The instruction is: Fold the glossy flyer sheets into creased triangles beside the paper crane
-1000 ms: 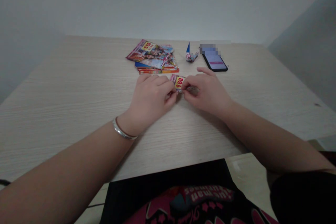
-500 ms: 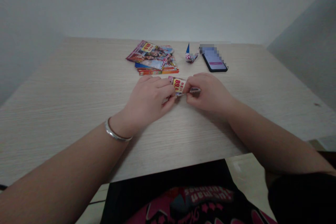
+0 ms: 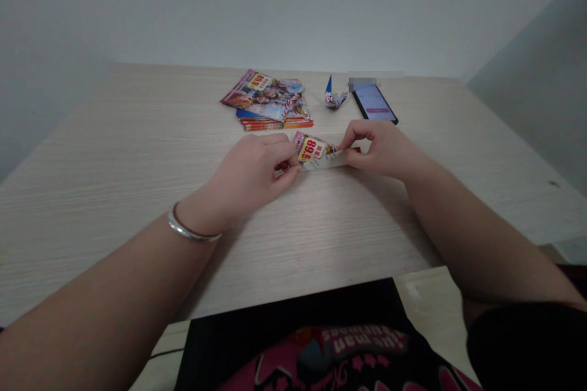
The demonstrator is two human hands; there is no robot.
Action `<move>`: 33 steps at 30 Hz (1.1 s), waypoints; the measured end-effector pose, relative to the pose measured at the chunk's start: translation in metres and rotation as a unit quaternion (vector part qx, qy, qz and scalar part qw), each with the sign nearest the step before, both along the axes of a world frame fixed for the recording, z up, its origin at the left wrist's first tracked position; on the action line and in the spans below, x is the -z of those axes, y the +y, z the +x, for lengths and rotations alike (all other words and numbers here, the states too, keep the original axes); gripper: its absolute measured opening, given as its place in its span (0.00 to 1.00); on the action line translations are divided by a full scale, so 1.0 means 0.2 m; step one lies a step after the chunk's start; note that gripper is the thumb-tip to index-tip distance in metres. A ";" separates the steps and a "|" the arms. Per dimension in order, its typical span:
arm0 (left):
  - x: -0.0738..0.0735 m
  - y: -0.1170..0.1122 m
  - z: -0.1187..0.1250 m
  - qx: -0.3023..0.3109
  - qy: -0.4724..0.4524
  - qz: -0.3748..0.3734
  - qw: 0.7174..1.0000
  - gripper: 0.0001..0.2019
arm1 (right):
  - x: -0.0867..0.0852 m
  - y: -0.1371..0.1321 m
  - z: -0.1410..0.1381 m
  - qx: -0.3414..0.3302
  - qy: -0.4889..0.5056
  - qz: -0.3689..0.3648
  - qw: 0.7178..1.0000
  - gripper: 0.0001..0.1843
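Observation:
A small piece of printed paper point(image 3: 312, 149), with a yellow price block and a paler strip along its near side, lies folded on the table between my hands. My left hand point(image 3: 259, 165) pinches its left end, with the fingers curled and the thumb pressed beneath them. At its right end my right hand point(image 3: 378, 149) grips it between thumb and forefinger, and a bit of red shows by the fingertips. Part of the paper is hidden under the fingers of both hands.
Behind my left hand lies a stack of colourful leaflets point(image 3: 266, 98). A folded paper figure with a blue point point(image 3: 334, 98) stands right of it, beside a phone point(image 3: 378, 104) with its screen lit. The pale wooden table point(image 3: 137, 134) meets a wall at the back.
My hands have drawn apart, the left one leftward and the right one rightward. More of the printed paper shows between them, stretched wider than before.

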State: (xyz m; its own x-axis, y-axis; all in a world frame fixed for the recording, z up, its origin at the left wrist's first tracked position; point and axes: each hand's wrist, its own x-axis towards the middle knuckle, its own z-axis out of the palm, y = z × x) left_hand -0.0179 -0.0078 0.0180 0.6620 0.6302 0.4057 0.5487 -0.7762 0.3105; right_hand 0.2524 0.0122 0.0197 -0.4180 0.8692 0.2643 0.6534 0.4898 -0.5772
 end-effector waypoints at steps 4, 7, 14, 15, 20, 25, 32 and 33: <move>0.00 0.00 -0.01 0.000 0.002 -0.010 1.000 0.11 | 0.00 0.01 0.02 -0.009 -0.001 -0.004 1.000 0.02; 0.00 0.01 -0.01 -0.003 0.006 -0.017 1.000 0.11 | -0.01 0.01 0.03 -0.007 -0.001 -0.009 1.000 0.01; 0.01 0.01 -0.02 -0.003 -0.006 -0.018 1.000 0.10 | -0.01 0.03 0.07 0.010 0.022 -0.023 0.999 0.03; 0.01 0.01 -0.03 -0.004 -0.006 -0.018 1.000 0.10 | -0.01 0.03 0.07 0.012 0.022 -0.025 0.999 0.03; 0.00 0.01 -0.03 -0.019 0.001 -0.035 0.999 0.09 | 0.01 0.05 0.10 0.029 0.005 -0.019 0.999 0.05; 0.01 0.01 -0.03 -0.028 0.000 -0.065 0.998 0.07 | 0.04 0.07 0.10 0.097 0.104 -0.014 0.990 0.06; 0.06 0.01 -0.04 -0.042 -0.038 -0.073 0.996 0.03 | 0.07 -0.01 -0.05 -0.019 0.119 -0.103 0.987 0.14; 0.06 0.01 -0.04 -0.046 -0.044 -0.076 0.995 0.03 | 0.07 -0.03 -0.07 -0.017 0.109 -0.107 0.988 0.13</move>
State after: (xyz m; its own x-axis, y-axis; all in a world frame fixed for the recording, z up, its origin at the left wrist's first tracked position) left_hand -0.0256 -0.0056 0.0054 0.5650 0.7453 0.3541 0.5814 -0.6641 0.4701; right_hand 0.2387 0.0069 0.0064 -0.4016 0.9013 0.1625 0.4870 0.3604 -0.7955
